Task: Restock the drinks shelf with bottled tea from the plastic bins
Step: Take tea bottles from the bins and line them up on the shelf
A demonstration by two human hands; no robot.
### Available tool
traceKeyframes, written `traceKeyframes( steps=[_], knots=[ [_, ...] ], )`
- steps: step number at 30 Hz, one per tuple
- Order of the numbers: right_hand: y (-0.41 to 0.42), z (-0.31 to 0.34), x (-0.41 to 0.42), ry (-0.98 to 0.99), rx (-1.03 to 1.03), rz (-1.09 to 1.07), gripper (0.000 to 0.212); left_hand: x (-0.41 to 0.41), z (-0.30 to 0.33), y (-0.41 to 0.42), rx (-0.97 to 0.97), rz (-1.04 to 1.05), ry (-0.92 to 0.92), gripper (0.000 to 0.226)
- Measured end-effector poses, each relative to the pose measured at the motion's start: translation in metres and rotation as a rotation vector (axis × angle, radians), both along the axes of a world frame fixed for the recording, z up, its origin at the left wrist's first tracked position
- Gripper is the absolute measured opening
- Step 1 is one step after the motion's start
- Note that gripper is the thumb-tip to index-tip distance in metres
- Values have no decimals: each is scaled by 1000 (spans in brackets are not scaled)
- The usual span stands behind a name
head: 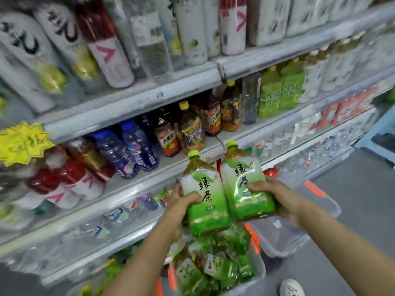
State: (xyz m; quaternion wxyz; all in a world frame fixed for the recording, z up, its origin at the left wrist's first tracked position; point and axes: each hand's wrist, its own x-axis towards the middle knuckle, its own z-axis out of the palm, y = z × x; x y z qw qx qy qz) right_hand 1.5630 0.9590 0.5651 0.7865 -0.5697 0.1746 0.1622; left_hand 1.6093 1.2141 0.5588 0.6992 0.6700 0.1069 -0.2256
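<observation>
Tea-filled bin (259,268) before drinks shelf (136,99)

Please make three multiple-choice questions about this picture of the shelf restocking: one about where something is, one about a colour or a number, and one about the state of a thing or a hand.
1. Where is the bin of green tea bottles?
A. on the top shelf
B. on the floor below the hands
C. behind the person

2. What colour are the caps of the two held bottles?
A. red
B. blue
C. yellow-green

3. What is the left hand doing?
A. gripping a bottle
B. hanging open
C. pressing a shelf

Answers:
1 B, the bin lies under both forearms.
2 C, the left bottle and right bottle show yellow-green caps.
3 A, its fingers wrap the left bottle, as the right hand wraps the other.
</observation>
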Motion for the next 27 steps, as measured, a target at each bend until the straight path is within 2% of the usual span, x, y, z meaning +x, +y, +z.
traceKeyframes(
  steps=[2,4,8,14,17,22,27],
  knots=[
    [21,26,2,-50,101,39,58,-3,32,22,-75,9,-43,86],
    [39,52,7,-104,138,73,56,-7,60,40,-115,32,-86,88],
    [72,99,23,-215,78,136,77,-10,111,67,-158,101,-172,85],
    [108,158,52,-329,83,193,53,-6,173,95,-175,224,-359,76],
    [123,190,65,-406,69,253,54,-7,197,110,-193,295,-437,70],
    [157,247,76,-549,53,350,62,-10,239,141,-190,356,-540,76],
    [202,295,88,-714,20,337,55,-7,278,185,-190,408,-610,77]
  ],
)
